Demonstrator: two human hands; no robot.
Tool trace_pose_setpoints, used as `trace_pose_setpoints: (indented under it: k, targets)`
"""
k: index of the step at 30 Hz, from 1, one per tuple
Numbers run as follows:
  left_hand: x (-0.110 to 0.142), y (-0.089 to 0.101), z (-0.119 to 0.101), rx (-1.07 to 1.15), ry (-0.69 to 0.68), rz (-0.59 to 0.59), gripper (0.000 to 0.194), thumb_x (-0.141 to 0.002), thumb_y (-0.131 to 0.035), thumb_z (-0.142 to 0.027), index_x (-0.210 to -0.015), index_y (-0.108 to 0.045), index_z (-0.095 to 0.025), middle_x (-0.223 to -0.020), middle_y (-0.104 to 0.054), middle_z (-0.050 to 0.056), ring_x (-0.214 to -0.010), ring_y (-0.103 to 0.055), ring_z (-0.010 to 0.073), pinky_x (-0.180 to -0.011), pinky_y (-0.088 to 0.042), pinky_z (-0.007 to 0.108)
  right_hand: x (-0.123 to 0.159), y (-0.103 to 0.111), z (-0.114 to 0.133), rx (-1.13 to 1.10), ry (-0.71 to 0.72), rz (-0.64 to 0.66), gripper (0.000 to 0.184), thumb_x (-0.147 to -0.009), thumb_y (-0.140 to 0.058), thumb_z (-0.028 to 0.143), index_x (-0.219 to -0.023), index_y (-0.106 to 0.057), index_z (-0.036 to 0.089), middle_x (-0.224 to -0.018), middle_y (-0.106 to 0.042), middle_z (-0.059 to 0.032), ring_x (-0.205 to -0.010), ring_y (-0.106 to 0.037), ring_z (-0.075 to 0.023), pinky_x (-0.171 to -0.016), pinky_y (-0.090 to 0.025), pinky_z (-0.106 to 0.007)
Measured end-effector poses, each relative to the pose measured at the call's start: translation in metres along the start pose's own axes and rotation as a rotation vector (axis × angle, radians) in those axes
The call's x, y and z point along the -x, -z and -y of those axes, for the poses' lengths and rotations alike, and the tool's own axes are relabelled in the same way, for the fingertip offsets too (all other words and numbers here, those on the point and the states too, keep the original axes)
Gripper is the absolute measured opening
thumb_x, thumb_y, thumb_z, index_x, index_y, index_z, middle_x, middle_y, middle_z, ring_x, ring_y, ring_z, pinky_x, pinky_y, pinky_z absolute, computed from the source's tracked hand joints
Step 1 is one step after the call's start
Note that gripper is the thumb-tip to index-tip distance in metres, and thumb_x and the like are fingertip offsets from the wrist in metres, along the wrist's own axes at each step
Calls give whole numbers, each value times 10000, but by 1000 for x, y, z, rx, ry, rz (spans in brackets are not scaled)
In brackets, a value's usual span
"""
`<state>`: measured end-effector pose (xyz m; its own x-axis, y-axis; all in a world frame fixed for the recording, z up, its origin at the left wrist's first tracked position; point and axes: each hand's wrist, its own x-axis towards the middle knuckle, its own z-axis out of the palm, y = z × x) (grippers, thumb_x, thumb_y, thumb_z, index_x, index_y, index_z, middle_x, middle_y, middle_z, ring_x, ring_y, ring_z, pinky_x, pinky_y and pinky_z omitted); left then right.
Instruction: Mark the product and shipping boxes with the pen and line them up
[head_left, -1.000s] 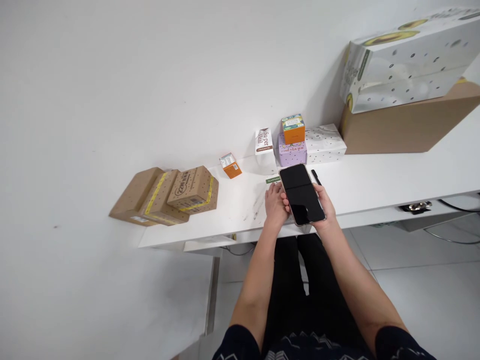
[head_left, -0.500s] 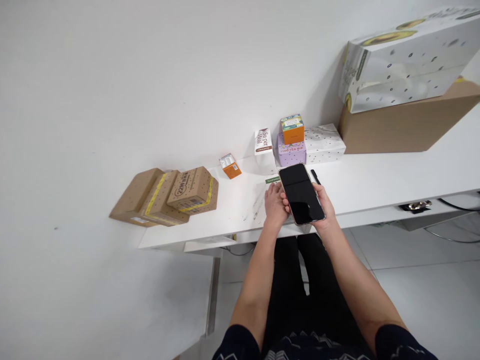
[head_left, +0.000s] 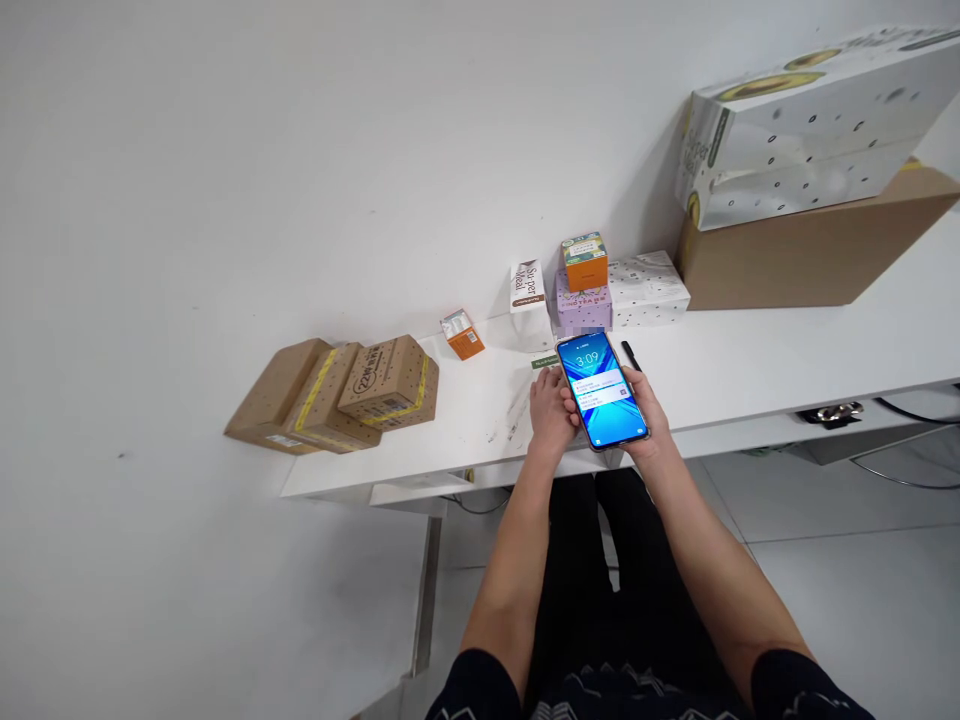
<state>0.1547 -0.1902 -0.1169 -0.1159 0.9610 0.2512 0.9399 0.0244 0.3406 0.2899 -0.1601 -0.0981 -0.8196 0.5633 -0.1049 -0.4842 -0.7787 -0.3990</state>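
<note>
A smartphone point(head_left: 602, 410) with a lit blue lock screen reading 3:09 is held over the table's front edge. My right hand point(head_left: 651, 420) is closed around it, its fingertips curling past the phone's left side. Beside that side lies my left hand point(head_left: 551, 415), open, fingers stretched forward over a white printed item with a green label strip point(head_left: 544, 362). My hand and the phone partly cover that item, so its kind cannot be made out. A black pen point(head_left: 631, 354) lies just right of the phone.
Behind the phone stand a white Super Meal box point(head_left: 529, 305), an orange box point(head_left: 586, 268) on a purple box point(head_left: 583, 303), and a white dotted box point(head_left: 649, 290). A small orange box point(head_left: 463, 336) and cardboard boxes point(head_left: 390, 385) sit left; large boxes point(head_left: 795, 255) at right.
The phone's screen has gone from black to lit, showing the time and notifications. Both hands stay in nearly the same place.
</note>
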Motion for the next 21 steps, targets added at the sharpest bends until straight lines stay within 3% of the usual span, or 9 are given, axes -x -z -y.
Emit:
trace_pose_setpoints:
  k: [4,7,11,14,17,19,21]
  targets:
    - [4,6,-5,37,33,-34,319,-799,-564,-200,-1116,-576,-221,-1271,-556,102,-1275,-422,282,-1073,-353,494,8,-3,6,52,19,-40,532,-863,-354,476,-1216,-543,126,-1021,-707,-140,-880,-684,-276,-791,-541,-506]
    - [6,8,-9,60,54,-74,274,-858,-498,-214,-1114,-592,-233,-1319,-534,86,-1307,-392,289,-1053,-380,510,26,-1,22,145,122,-124,524,-854,-374,489,-1199,-558,140,-998,-708,-130,-865,-683,-280,-785,-539,-506]
    - [7,7,-10,73,62,-83,298,-923,-383,-223,-1127,-600,-219,-1318,-539,89,-1334,-366,267,-1077,-379,474,52,20,61,427,345,-402,512,-812,-437,524,-1151,-586,170,-980,-693,-127,-853,-670,-285,-768,-534,-479]
    - [5,7,-8,81,60,-68,300,-923,-385,-218,-1131,-601,-218,-1325,-531,91,-1339,-361,258,-1075,-389,459,63,50,88,864,451,-820,491,-800,-475,516,-1171,-575,211,-1015,-663,-125,-845,-648,-262,-780,-500,-445]
    - [-1,7,-7,92,54,-53,295,-920,-392,-215,-1122,-607,-226,-1327,-533,76,-1339,-361,257,-1042,-424,449,64,78,100,1531,394,-1162,544,-784,-526,457,-1231,-564,149,-1028,-625,-205,-951,-591,-316,-816,-422,-464]
    - [-7,5,-7,97,42,-57,293,-916,-400,-210,-1114,-615,-215,-1321,-542,71,-1333,-368,257,-1034,-430,437,61,93,102,1877,354,-1273,557,-785,-533,402,-1224,-573,63,-1055,-584,-292,-1028,-537,-375,-816,-378,-486]
    - [-16,2,-8,102,30,-67,287,-906,-417,-198,-1101,-628,-196,-1305,-557,79,-1317,-387,259,-1037,-423,428,58,103,101,2062,367,-1310,540,-794,-519,356,-1199,-584,4,-1082,-547,-350,-1054,-508,-410,-809,-353,-496]
